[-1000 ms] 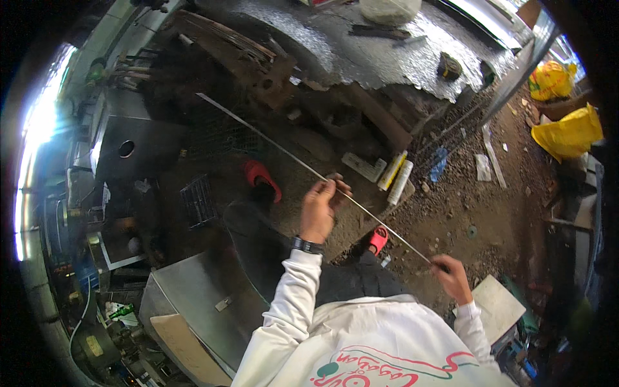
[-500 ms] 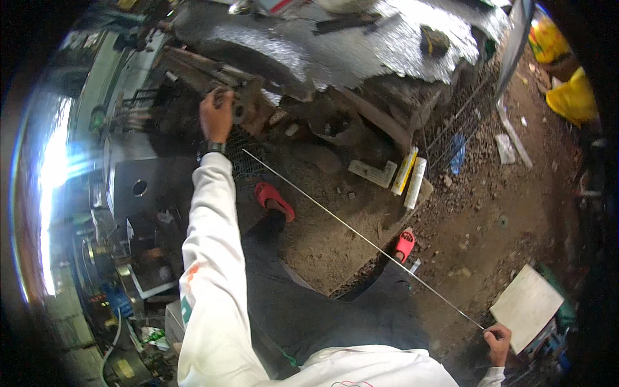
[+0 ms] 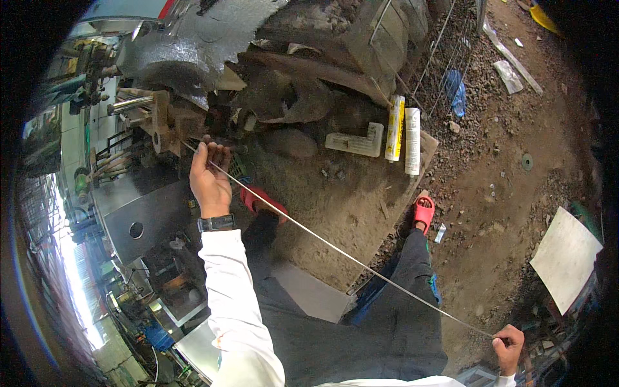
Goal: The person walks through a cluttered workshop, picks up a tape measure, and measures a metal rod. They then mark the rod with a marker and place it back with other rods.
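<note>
Dirt ground [image 3: 496,213] underfoot. Left hand [image 3: 211,182], stretched forward, pinches thin rod [image 3: 351,257], having been off it half-second earlier; right hand [image 3: 509,349], low, grips its near end.

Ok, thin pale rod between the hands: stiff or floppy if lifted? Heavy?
Likely fairly stiff: the thin pale rod spans left hand to right hand without marked sag, though fisheye muddies slight bends. Probably springy if pushed midway, being long and slender. Likely light, given its slimness.
</note>
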A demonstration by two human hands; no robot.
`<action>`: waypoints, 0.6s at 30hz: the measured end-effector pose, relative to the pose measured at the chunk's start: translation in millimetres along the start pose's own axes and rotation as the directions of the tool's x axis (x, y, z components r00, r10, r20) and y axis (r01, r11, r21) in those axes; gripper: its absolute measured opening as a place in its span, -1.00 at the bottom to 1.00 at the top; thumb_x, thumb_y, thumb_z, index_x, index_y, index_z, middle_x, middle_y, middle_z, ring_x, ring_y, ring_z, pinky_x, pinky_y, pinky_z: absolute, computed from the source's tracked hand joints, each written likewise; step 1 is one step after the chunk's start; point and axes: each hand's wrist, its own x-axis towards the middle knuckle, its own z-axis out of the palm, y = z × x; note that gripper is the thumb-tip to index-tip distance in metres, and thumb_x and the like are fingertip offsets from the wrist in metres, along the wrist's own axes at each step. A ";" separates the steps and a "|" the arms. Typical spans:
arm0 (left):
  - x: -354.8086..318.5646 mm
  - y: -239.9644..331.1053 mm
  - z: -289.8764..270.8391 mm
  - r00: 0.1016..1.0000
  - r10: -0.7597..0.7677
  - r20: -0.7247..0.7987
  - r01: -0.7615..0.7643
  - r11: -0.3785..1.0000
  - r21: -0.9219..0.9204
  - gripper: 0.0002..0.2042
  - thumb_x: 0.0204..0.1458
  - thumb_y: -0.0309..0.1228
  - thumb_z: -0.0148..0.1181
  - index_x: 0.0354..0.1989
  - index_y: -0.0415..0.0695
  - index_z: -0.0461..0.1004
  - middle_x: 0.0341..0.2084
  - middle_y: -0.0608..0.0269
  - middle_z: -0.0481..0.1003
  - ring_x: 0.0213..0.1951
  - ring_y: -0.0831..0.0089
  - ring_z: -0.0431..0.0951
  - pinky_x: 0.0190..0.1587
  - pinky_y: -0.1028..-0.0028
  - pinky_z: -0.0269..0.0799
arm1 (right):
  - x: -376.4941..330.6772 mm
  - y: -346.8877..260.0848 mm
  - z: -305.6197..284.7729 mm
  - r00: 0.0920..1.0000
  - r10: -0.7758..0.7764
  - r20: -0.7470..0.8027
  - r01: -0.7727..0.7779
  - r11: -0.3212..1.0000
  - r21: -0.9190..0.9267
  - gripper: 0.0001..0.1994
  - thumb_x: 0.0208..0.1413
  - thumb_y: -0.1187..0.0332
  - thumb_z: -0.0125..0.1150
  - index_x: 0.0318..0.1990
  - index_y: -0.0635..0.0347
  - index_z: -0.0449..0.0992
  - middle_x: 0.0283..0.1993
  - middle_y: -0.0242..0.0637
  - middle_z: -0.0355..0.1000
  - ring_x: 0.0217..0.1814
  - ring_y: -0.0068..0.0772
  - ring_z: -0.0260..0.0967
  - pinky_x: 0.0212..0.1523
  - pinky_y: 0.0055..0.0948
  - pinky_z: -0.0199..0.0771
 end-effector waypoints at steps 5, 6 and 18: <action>3.8 2.4 3.8 0.998 -0.035 0.046 0.032 0.997 0.064 -0.76 0.29 -0.30 0.11 -0.04 -0.20 0.51 -0.32 0.29 0.55 -0.20 0.43 0.57 0.03 0.33 0.56 | -7.6 5.6 3.4 0.994 0.105 -0.007 -0.105 0.994 0.007 -0.88 -0.21 0.41 0.33 -0.55 0.21 0.50 -0.54 -0.32 0.36 -0.46 -0.35 0.28 -0.37 -0.39 0.23; 4.7 0.8 4.3 0.998 -0.043 0.050 0.039 0.996 0.078 -0.76 0.29 -0.30 0.11 -0.03 -0.20 0.51 -0.33 0.28 0.54 -0.20 0.43 0.56 0.02 0.33 0.55 | -8.3 7.2 5.8 0.996 0.086 -0.015 -0.086 0.996 -0.002 -0.89 -0.22 0.42 0.33 -0.55 0.21 0.50 -0.54 -0.32 0.36 -0.45 -0.35 0.29 -0.37 -0.39 0.24; 34.8 12.8 -12.2 0.996 -0.059 0.064 0.055 0.996 0.066 -0.79 0.31 -0.33 0.08 -0.03 -0.16 0.54 -0.27 0.27 0.57 -0.17 0.42 0.58 0.02 0.33 0.57 | -0.8 -24.4 13.4 0.999 0.033 -0.020 -0.034 0.999 -0.022 -0.88 -0.21 0.43 0.32 -0.53 0.27 0.51 -0.58 -0.32 0.32 -0.51 -0.42 0.25 -0.43 -0.43 0.20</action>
